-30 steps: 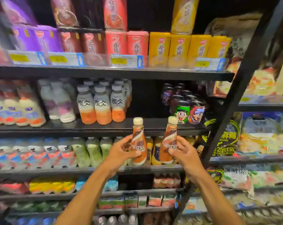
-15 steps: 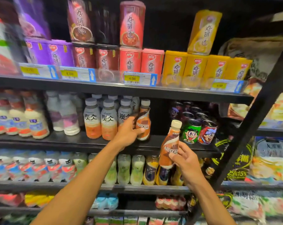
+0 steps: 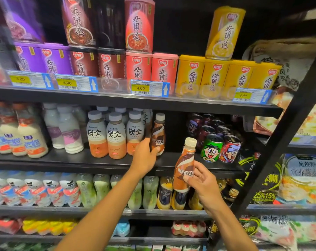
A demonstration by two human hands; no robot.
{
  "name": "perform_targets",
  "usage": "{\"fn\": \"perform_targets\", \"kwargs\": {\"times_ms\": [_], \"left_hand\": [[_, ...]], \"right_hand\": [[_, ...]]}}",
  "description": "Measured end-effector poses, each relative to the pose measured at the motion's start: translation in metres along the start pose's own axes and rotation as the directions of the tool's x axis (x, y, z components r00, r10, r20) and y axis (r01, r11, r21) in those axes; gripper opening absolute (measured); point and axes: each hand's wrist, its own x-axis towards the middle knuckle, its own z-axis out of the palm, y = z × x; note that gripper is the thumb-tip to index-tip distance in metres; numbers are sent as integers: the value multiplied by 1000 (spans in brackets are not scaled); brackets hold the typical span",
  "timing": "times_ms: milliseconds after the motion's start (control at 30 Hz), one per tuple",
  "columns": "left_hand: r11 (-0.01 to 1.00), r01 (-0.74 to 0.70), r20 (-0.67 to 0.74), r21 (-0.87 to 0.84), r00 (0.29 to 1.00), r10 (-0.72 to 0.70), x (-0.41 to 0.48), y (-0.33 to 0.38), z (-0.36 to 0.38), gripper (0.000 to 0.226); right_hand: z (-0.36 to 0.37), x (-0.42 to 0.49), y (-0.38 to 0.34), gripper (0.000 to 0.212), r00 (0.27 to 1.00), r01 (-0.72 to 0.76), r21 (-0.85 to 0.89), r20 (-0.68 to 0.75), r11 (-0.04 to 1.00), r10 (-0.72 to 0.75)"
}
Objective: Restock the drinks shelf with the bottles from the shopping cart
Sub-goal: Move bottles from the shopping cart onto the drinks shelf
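The placing step is in hand. The left hand (image 3: 144, 157) has its grip curled round the lower body of the first coffee bottle (image 3: 158, 132), which is upright, cap up, on the drinks shelf (image 3: 63, 161) just right of the grey-capped bottles (image 3: 115, 134). The right hand (image 3: 203, 183) pinches the second coffee bottle (image 3: 184, 167) lower and further right of them, its cap leaning up-right. Next, probably: release the first, then straighten the second and stand it alongside.

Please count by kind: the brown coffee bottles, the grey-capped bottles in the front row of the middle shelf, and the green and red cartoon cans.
Brown coffee bottles: 2, one in the left hand, one in the right hand
Grey-capped bottles, front row: 3
Green and red cartoon cans: 2
Total: 7
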Motion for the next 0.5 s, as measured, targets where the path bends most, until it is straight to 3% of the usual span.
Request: {"fn": "perform_targets", "kwargs": {"times_ms": [100,233,367,500], "left_hand": [[976,-195,-70,95,977,202,-36,-22,-13,39],[847,-353,-111,398,898,426,-72,-71,-35,31],[716,-328,-55,616,889,455,-77,-102,-49,42],[633,-324,23,703,900,436,-81,-105,-51,45]], "right_hand": [[4,1,-7,46,1000,22,2,0,1000,-22],[16,10,-21,49,996,84,-27,30,996,-83],[37,27,-35,51,987,152,-78,62,985,-148],[54,49,-35,54,981,190,-144,58,971,-184]]}}
